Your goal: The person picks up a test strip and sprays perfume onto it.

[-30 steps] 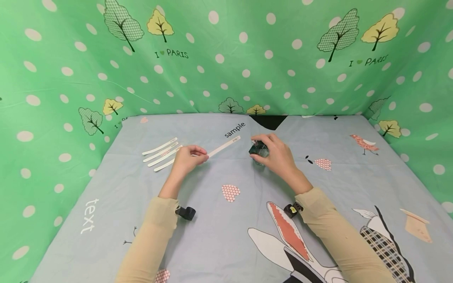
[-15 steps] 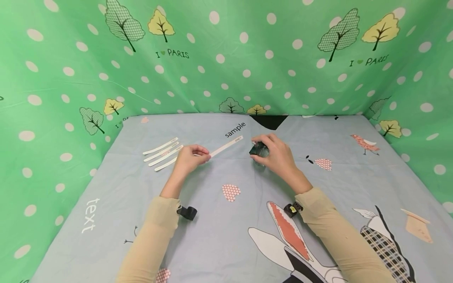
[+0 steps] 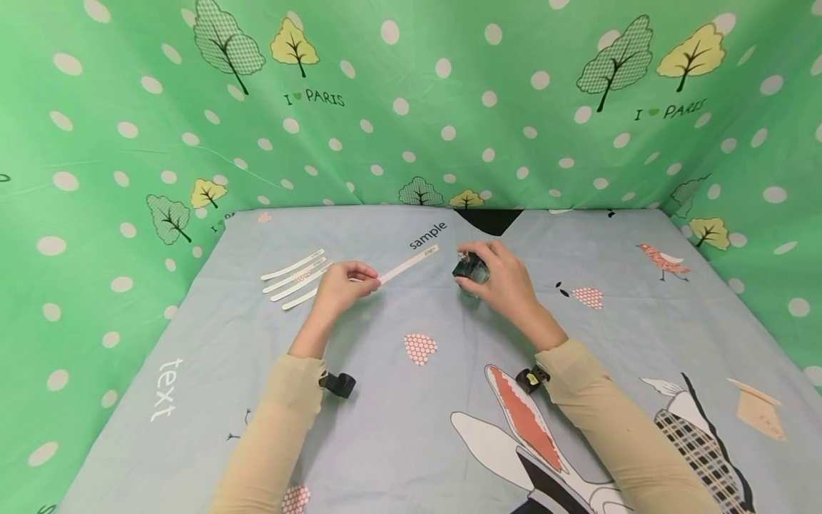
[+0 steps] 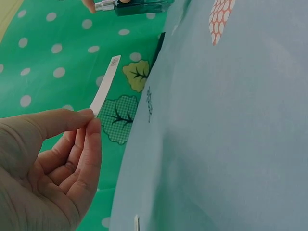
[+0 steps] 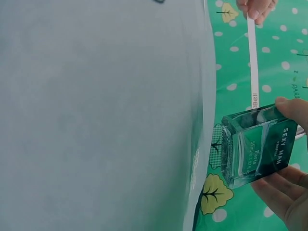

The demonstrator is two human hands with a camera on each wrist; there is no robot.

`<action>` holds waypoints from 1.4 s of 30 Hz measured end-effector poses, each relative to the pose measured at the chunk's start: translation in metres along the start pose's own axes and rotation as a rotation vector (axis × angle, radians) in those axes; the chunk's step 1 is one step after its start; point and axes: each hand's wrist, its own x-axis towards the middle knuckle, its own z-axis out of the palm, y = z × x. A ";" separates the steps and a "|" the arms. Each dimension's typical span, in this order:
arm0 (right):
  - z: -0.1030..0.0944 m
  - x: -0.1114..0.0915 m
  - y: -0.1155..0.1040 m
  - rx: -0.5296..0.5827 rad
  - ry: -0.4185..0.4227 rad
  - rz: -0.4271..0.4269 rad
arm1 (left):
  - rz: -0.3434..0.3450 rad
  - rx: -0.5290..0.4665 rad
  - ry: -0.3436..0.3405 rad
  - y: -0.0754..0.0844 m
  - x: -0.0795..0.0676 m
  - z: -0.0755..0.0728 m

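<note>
Between thumb and fingertips, my left hand (image 3: 343, 287) pinches a white paper perfume test strip (image 4: 104, 89) near one end. The strip's free, printed end points toward the bottle. My right hand (image 3: 506, 280) grips a green glass perfume bottle (image 5: 260, 144) round its sides, fingers on one side and thumb on the other. White lettering on the glass reads "SEXY MAN". The silver spray nozzle (image 4: 106, 5) shows in the left wrist view with a fingertip right at it. A short gap separates strip and bottle in the head view.
Several more white test strips (image 3: 285, 287) lie side by side on the table left of my left hand, which partly covers them. A grey-blue printed cloth (image 3: 379, 428) covers the table. Green dotted curtains (image 3: 411, 128) stand at the back and sides.
The strip in my left hand shifted slightly right, then slightly back. My right hand keeps hold of the bottle in nearly the same place.
</note>
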 end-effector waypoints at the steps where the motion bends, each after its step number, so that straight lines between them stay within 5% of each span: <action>1: 0.000 0.000 0.000 0.001 -0.001 -0.001 | -0.003 0.000 -0.001 0.000 0.000 -0.001; 42: 0.002 -0.003 0.005 0.017 0.021 -0.026 | -0.002 0.045 0.035 -0.017 -0.003 -0.022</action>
